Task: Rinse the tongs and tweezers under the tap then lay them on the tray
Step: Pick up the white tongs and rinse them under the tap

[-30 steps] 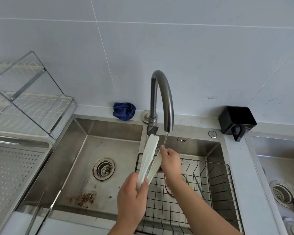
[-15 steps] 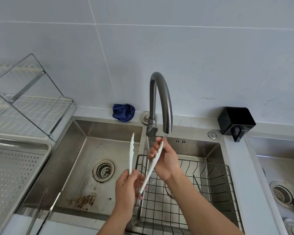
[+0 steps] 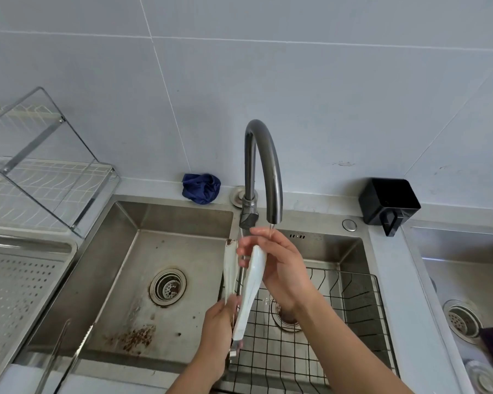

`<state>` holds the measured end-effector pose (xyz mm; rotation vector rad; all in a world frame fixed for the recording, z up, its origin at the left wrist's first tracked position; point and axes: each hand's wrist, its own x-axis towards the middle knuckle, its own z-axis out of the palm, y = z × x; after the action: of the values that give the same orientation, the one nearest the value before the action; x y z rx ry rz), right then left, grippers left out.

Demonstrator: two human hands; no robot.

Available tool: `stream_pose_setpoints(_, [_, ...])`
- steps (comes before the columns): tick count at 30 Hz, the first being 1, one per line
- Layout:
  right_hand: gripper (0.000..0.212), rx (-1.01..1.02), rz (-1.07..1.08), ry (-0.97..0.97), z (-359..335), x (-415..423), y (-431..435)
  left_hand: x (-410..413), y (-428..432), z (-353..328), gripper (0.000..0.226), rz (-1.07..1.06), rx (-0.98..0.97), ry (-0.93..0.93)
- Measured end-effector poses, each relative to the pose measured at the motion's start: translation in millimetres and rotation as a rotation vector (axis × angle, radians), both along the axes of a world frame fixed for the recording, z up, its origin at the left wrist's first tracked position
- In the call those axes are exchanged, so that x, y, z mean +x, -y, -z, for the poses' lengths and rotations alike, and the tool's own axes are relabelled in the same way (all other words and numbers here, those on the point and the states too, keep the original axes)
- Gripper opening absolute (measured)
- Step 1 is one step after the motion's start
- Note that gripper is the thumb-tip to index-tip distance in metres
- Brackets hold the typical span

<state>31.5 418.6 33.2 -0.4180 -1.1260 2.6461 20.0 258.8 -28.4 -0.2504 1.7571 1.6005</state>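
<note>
Below the tap (image 3: pixel 264 166), the right hand (image 3: pixel 285 268) wraps one arm of the white tongs (image 3: pixel 250 292) near its tip, while the left hand (image 3: pixel 219 327) grips their hinge end. Their arms, splayed half a second ago, now nearly meet. Rinsing seems under way, though the stream barely shows.

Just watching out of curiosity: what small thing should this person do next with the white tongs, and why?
Probably shift the tongs slightly right so the other arm's tip meets the tap's thin stream. That tip shows brown residue and sits left of the water, while the right hand holds the arm nearer the spout and the left hand grips the hinge end.
</note>
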Motion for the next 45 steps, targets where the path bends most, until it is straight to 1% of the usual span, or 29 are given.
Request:
stream_pose_setpoints(1, [0.017, 0.043, -0.011, 0.024, -3, 1, 2, 0, -1, 1, 0.035, 0.013, -0.005, -0.008])
stream_pose_setpoints(3, [0.035, 0.126, 0.025, 0.113, -4, 1, 6, 2, -4, 2, 0.032, 0.047, -0.018, -0.037])
stream_pose_setpoints(5, [0.048, 0.083, 0.058, 0.170, -7, 1, 6, 5, -9, 1, 0.029, 0.066, -0.029, -0.060])
stream_pose_setpoints(7, [0.058, 0.017, 0.028, 0.153, -9, 3, 8, 3, -16, -2, 0.025, 0.077, -0.030, -0.056])
stream_pose_setpoints(9, [0.065, 0.095, -0.035, 0.146, -6, 7, 22, -3, -26, -11, 0.028, 0.056, 0.011, -0.023])
stream_pose_setpoints(10, [0.064, 0.182, -0.044, 0.166, 0, 10, 32, -7, -32, -16, 0.033, 0.036, 0.074, 0.016])
stream_pose_setpoints(12, [0.053, 0.374, -0.051, 0.196, 10, 18, 46, -14, -42, -22, 0.042, 0.039, 0.214, 0.096])
stream_pose_setpoints(13, [0.044, 0.423, -0.058, 0.189, 13, 21, 47, -15, -44, -23, 0.044, 0.054, 0.249, 0.120])
stream_pose_setpoints(15, [0.020, 0.420, -0.083, 0.197, 12, 24, 38, -18, -46, -21, 0.042, 0.040, 0.276, 0.175])
stream_pose_setpoints(17, [0.020, 0.463, -0.084, 0.234, 13, 28, 27, -23, -49, -17, 0.040, 0.058, 0.274, 0.189])
stream_pose_setpoints(20, [0.016, 0.648, -0.071, 0.266, 14, 37, 17, -29, -59, -22, 0.037, 0.170, 0.252, 0.148])
stream_pose_setpoints(22, [0.023, 0.688, -0.134, 0.221, 11, 43, 4, -30, -65, -25, 0.036, 0.215, 0.217, 0.097])
stream_pose_setpoints(24, [0.036, 0.688, -0.149, 0.127, 9, 47, -11, -27, -66, -24, 0.030, 0.217, 0.170, 0.064])
stream_pose_setpoints(26, [0.040, 0.687, 0.011, 0.106, 10, 48, -21, -25, -62, -20, 0.026, 0.206, 0.166, 0.073])
stream_pose_setpoints(28, [0.033, 0.632, 0.228, 0.246, 19, 43, -24, -24, -56, -17, 0.030, 0.206, 0.184, 0.121])
stream_pose_setpoints(29, [0.026, 0.603, 0.282, 0.345, 24, 38, -23, -23, -53, -17, 0.031, 0.213, 0.191, 0.142])
stream_pose_setpoints(30, [0.018, 0.584, 0.270, 0.427, 27, 31, -22, -23, -51, -17, 0.032, 0.219, 0.195, 0.154])
stream_pose_setpoints(31, [0.015, 0.568, 0.206, 0.475, 28, 23, -20, -22, -49, -17, 0.032, 0.224, 0.196, 0.161])
stream_pose_setpoints(32, [0.019, 0.551, 0.150, 0.494, 29, 15, -18, -22, -47, -16, 0.033, 0.229, 0.191, 0.167])
stream_pose_setpoints(34, [0.026, 0.528, 0.114, 0.514, 27, 2, -12, -22, -40, -17, 0.031, 0.241, 0.181, 0.196])
stream_pose_setpoints(35, [0.026, 0.531, 0.113, 0.518, 27, -4, -9, -23, -36, -17, 0.030, 0.248, 0.184, 0.222])
stream_pose_setpoints(36, [0.022, 0.528, 0.096, 0.519, 28, -7, -5, -23, -30, -18, 0.029, 0.248, 0.198, 0.252])
stream_pose_setpoints(37, [0.014, 0.492, 0.064, 0.508, 30, -8, -2, -24, -24, -19, 0.032, 0.239, 0.225, 0.275])
stream_pose_setpoints(38, [0.011, 0.434, 0.018, 0.483, 31, -9, 2, -25, -18, -20, 0.037, 0.228, 0.256, 0.291])
stream_pose_setpoints(40, [0.026, 0.355, -0.033, 0.435, 33, -8, 6, -26, -8, -19, 0.044, 0.229, 0.289, 0.301])
stream_pose_setpoints(41, [0.027, 0.358, -0.021, 0.428, 33, -8, 7, -25, -3, -18, 0.044, 0.232, 0.298, 0.301])
stream_pose_setpoints(43, [0.018, 0.399, 0.047, 0.439, 32, -10, 11, -24, 1, -15, 0.044, 0.227, 0.317, 0.301])
stream_pose_setpoints(44, [0.020, 0.435, 0.088, 0.466, 31, -13, 13, -23, 2, -15, 0.043, 0.226, 0.323, 0.297])
stream_pose_setpoints(45, [0.030, 0.501, 0.139, 0.502, 31, -17, 14, -21, 2, -16, 0.042, 0.226, 0.325, 0.294])
